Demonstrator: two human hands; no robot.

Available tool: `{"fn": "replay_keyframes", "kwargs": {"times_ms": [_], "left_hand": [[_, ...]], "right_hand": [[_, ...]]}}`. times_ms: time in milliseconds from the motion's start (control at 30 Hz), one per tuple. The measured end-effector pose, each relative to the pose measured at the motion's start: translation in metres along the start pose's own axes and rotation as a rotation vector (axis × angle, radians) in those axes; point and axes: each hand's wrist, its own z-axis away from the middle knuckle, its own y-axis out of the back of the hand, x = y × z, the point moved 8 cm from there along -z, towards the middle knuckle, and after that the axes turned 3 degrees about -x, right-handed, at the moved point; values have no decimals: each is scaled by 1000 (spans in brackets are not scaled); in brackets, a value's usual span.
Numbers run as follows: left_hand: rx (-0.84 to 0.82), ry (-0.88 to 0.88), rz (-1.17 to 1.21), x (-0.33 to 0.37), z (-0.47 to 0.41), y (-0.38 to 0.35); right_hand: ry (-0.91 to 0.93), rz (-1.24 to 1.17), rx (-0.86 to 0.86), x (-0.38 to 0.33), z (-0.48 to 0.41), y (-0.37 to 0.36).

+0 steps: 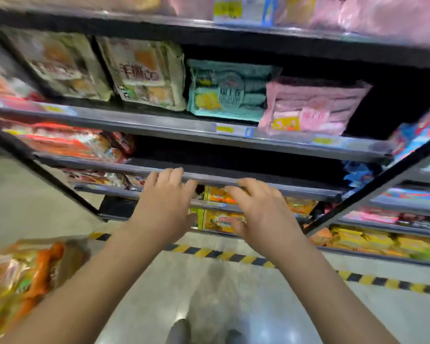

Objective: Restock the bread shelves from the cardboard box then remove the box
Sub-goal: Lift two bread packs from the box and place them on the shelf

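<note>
Left hand (164,202), right hand (261,214): both empty, fingers loosely spread, at the dark shelf rail (296,187). Orange bread packets (23,276) in what seems the cardboard box (72,254), lower left, blurred.

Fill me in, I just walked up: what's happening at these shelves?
A person is restocking packaged bread. Both hands, the left hand and right hand, are empty with fingers spread, at the front edge of a lower shelf. More orange packs wait at lower left, so the job isn't finished.
</note>
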Motion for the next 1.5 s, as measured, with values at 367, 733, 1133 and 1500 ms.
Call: {"fn": "replay_keyframes", "kwargs": {"times_ms": [367, 733, 1133, 1500], "left_hand": [[24, 348, 181, -47, 142, 5], [-49, 838, 313, -168, 324, -82], [-97, 1096, 488, -345, 477, -194], [-193, 1101, 625, -456, 489, -272]], "right_hand": [[326, -72, -11, -104, 27, 48], [770, -55, -225, -321, 46, -10], [1006, 67, -369, -582, 39, -88], [992, 176, -509, -685, -22, -168]]}}
